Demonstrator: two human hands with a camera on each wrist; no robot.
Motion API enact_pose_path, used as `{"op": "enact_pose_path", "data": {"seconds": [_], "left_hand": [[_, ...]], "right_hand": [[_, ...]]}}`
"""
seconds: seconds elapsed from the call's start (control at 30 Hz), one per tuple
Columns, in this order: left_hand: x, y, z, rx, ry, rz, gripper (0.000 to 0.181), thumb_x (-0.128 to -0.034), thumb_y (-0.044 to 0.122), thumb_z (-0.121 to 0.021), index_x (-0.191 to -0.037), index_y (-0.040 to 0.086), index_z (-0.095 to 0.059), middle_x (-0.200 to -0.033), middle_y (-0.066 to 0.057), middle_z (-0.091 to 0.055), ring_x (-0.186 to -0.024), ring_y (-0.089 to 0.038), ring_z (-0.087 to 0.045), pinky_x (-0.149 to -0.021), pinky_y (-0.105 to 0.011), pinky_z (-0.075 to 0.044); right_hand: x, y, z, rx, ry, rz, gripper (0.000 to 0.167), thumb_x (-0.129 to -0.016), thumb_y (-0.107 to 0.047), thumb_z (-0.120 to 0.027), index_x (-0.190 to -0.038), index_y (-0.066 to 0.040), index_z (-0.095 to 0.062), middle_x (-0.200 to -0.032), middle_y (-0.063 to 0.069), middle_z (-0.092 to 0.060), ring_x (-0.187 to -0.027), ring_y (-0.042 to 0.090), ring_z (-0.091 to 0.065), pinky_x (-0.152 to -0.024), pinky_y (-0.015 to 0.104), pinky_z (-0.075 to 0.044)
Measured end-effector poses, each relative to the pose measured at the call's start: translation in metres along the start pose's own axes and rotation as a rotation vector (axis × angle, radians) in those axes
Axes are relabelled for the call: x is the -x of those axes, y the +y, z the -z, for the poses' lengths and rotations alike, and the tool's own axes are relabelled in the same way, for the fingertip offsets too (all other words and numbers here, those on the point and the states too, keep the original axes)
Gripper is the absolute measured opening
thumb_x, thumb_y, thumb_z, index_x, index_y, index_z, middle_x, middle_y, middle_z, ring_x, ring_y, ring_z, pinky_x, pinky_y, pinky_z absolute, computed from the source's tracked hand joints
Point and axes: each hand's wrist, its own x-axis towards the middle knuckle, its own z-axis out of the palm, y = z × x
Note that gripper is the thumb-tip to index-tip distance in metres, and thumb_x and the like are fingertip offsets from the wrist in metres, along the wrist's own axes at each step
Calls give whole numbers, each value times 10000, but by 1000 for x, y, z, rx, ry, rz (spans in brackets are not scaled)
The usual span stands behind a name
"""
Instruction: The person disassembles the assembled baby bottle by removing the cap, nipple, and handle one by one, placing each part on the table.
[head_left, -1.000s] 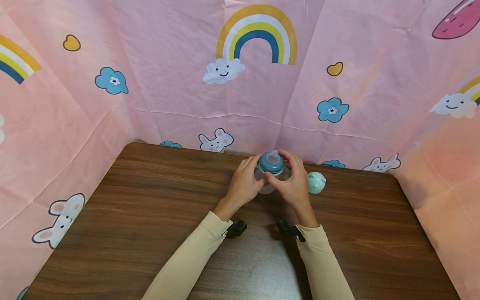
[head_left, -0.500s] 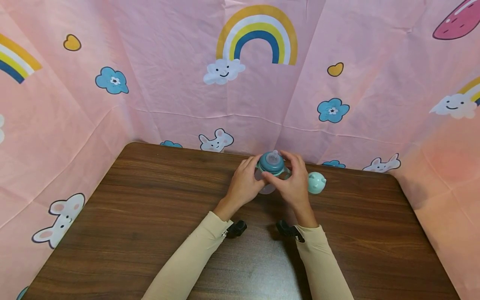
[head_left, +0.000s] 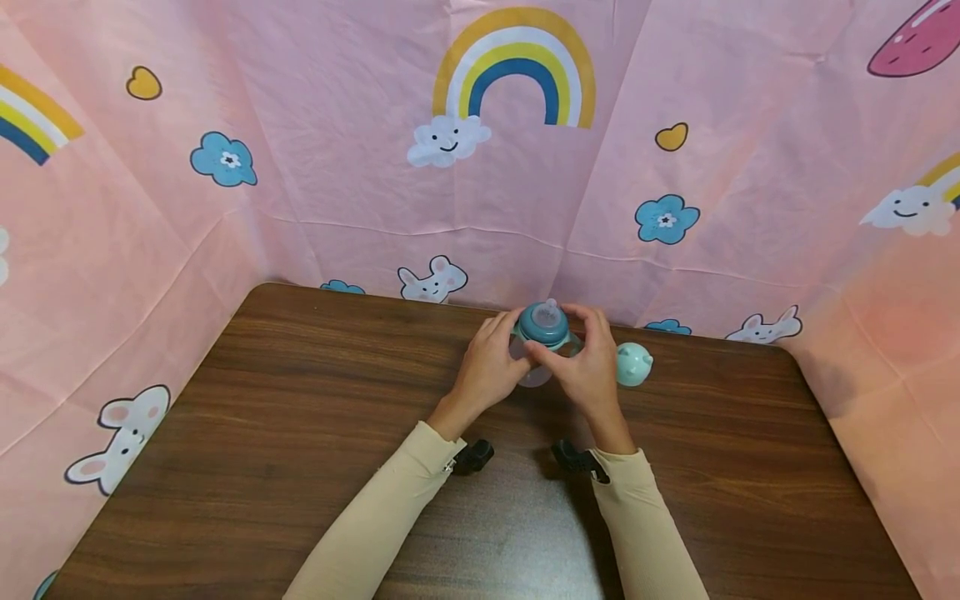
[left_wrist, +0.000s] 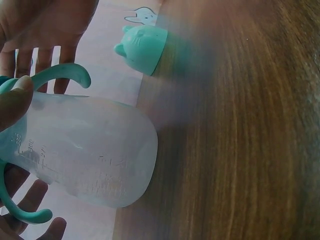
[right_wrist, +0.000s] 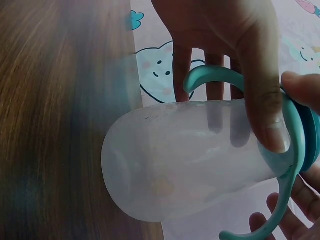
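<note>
A baby bottle (head_left: 535,377) with a frosted body stands upright near the table's back edge; whether its base touches the wood I cannot tell. It has a teal collar (head_left: 545,335), a clear nipple (head_left: 549,314) and mint-green handles (left_wrist: 62,73). My left hand (head_left: 486,362) holds it from the left, thumb against the upper body in the right wrist view. From the right, my right hand (head_left: 588,367) grips near the collar, its thumb crossing in front. The fingers lie partly behind the handles and body. A mint-green cap (head_left: 634,365) with small ears sits right of my right hand.
A dark wooden table (head_left: 322,433) lies beneath the hands. Behind it and along both sides hangs a pink printed cloth (head_left: 337,142). A black strap piece (head_left: 472,457) juts from the left wrist, and another (head_left: 573,458) from the right.
The right hand's fingers have shifted very slightly around the collar. Otherwise the bottle, the left hand and the cap stay in place.
</note>
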Motion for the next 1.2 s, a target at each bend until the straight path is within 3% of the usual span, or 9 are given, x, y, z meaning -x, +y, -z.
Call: {"op": "enact_pose_path", "data": {"seconds": [0.43, 0.77, 1.2], "left_hand": [[0, -2, -1, 9, 10, -18, 688, -947, 211, -903, -1517, -24, -596, -1410, -171, -688, -1307, -381, -623, -1091, -565, -522], [0, -1, 0, 2, -4, 5, 658, -960, 177, -870, -1529, 0, -592, -1430, -154, -680, -1330, -374, -612, -1083, -562, -522], [-1, 0, 0, -8, -11, 15, 669, -958, 190, -868, -1536, -1, -587, -1429, -146, -681, -1312, -364, -616, -1054, -553, -534]], "right_hand": [[-1, 1, 1, -15, -23, 41, 710, -815, -134, -966, -1420, 35, -636, -1330, 228, -620, -1235, 368, -608, -1039, 618, -537], [1, 0, -2, 14, -12, -5, 803, -783, -193, -1021, -1443, 30, -621, -1341, 217, -600, -1238, 353, -586, -1042, 495, -521], [1, -1, -1, -5, -12, -3, 763, -808, -170, -1002, -1433, 40, -619, -1321, 226, -606, -1237, 357, -596, -1057, 546, -542]]}}
